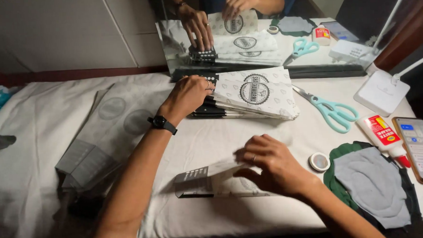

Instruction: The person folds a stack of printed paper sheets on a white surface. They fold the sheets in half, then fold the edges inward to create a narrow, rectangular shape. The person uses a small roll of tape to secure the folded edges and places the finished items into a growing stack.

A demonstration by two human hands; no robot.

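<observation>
Here left hand (187,94) resting fingers curled on printed paper-bag stack (255,93), steadying it; right hand (270,163) pinching single flattened bag (214,180) against worktop (208,143), likely to keep it from sliding.

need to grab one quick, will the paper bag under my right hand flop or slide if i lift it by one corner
The paper bag lies flat and thin, so it will probably droop. It looks light, likely sliding on the white cloth. The right hand already pins it.

Both hands outstretched palm-down, left (185,95) farther forward, right (269,165) nearer.
</observation>
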